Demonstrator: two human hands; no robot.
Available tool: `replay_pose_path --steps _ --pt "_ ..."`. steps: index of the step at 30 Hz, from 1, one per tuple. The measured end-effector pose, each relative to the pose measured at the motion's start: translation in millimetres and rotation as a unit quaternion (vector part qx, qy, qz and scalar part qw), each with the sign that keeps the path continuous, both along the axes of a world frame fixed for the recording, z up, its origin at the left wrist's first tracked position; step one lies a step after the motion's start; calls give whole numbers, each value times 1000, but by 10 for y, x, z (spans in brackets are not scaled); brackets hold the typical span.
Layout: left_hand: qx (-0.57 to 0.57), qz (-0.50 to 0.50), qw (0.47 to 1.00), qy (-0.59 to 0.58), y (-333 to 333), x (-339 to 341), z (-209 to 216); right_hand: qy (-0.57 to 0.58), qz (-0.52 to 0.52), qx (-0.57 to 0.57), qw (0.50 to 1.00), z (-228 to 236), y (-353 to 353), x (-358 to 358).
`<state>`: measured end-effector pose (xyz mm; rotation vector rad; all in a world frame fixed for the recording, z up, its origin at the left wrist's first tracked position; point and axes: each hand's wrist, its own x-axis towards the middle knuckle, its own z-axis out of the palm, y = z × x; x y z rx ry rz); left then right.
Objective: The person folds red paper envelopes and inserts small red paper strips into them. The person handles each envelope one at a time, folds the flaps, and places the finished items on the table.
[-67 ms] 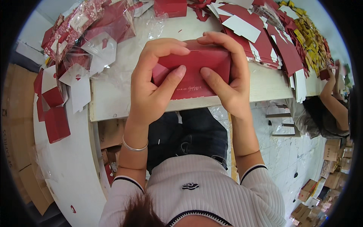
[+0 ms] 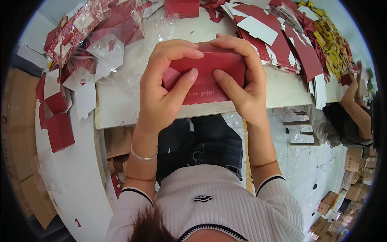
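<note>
Between my two hands is a red folded paper box (image 2: 209, 82), held near the table's front edge. My left hand (image 2: 167, 86) wraps its left end, thumb pressed on the near face and fingers curled over the far top edge. At the right end my right hand (image 2: 244, 80) grips in the same way, its thumb on the near face close to the middle. The box's underside and back are hidden from me.
Stacked flat red and white box blanks (image 2: 278, 38) lie at the right, with a heap of yellow pieces (image 2: 328, 44) beyond. Red boxes (image 2: 60, 131) and clear plastic wrap (image 2: 109, 52) crowd the left of the white table (image 2: 121, 115). Another person's arm (image 2: 356, 105) shows at far right.
Hardly anything differs; the box has tilted very slightly in my hands, and both hands keep their hold.
</note>
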<state>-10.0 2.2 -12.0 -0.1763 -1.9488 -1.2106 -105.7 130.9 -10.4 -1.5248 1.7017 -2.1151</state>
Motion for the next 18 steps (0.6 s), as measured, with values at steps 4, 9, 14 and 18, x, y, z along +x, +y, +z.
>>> replay_pose_path --steps 4,9,14,18 --pt "-57 11 998 -13 -20 -12 11 89 -20 18 996 -67 -35 -117" --pt "-81 20 996 -25 -28 -20 16 128 -41 3 991 -93 -55 -123" --pt "-73 11 997 -29 -37 -3 16 165 -47 14 985 -57 -23 -118" --pt "-24 -30 999 -14 -89 -7 -51 172 -45 16 984 -17 11 -80"
